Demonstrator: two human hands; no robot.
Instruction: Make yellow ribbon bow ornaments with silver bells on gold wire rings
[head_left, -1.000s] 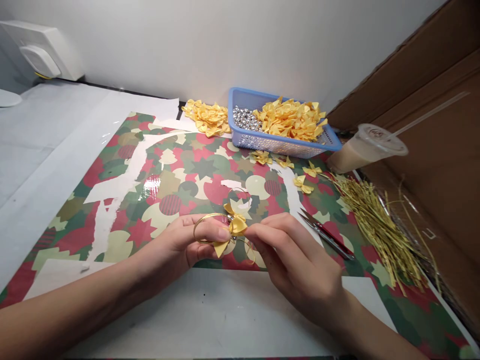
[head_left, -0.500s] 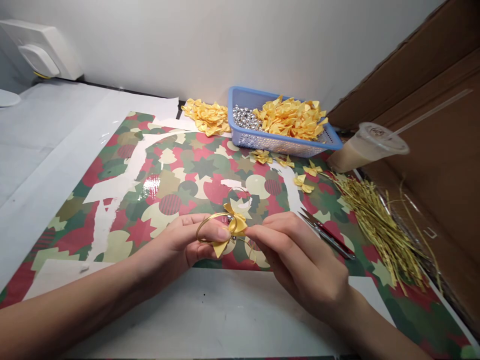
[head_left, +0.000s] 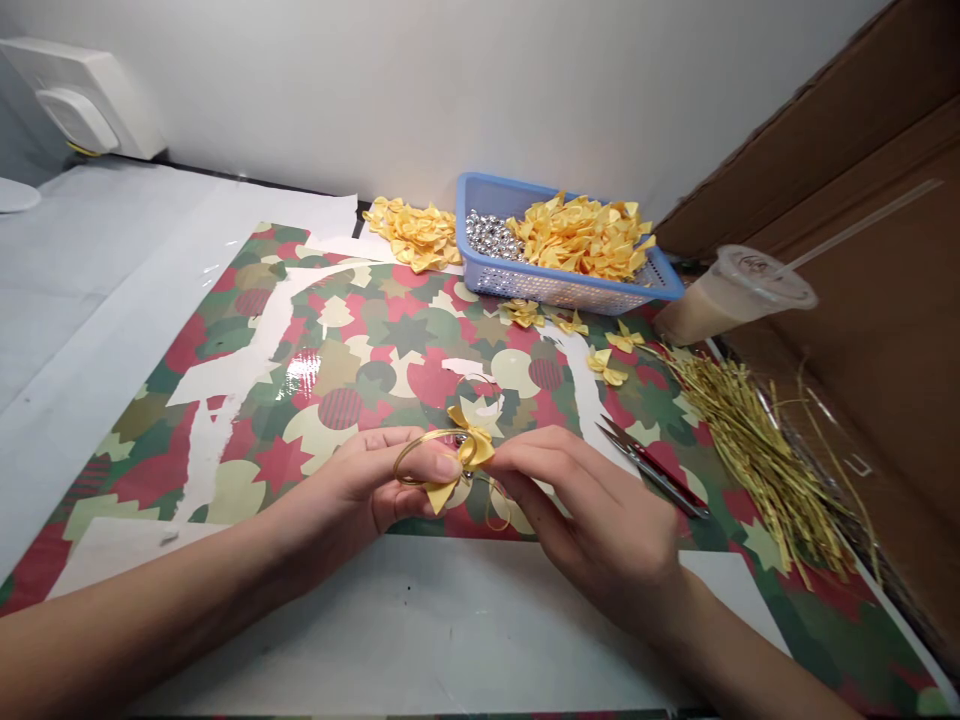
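Wall box: a white box [head_left: 97, 95] is sitting at far left against the wall [head_left: 315, 90].
Left hand: the left hand [head_left: 375, 475] is pinching the work, thumb on top, a yellow ribbon tip [head_left: 441, 497] sticking out beneath. A light, steady press is probably serving best; squeezing hard would likely crease the ribbon.
Bow pile: spare yellow bows [head_left: 416, 240] are lying just beside the basket.
Golden cord: a golden cord [head_left: 420, 437] is looping over the left thumb, and a thin strand [head_left: 495, 523] is hanging below the bow. Both want keeping free of kinks and snags.
Yellow bow: the yellow bow [head_left: 476, 450] is resting between both hands, above the patterned sheet [head_left: 409, 335], a silver bead [head_left: 460, 438] showing beside it. Holding its centre still should be keeping the folds even.
Basket: a blue basket [head_left: 555, 288] is standing behind, holding beads and more bows.
Right hand: the right hand [head_left: 592, 510] is pinching the bow's right end with closed fingertips; whether cord is caught there too, I cannot tell. Small, gentle movements against the steady left grip are seeming wisest.
Snips: red-and-dark snips [head_left: 656, 470] are lying near the right hand.
Cup: a lidded drink cup [head_left: 731, 290] is leaning beyond.
Cord bundle: golden lengths [head_left: 754, 460] are lying at far right.
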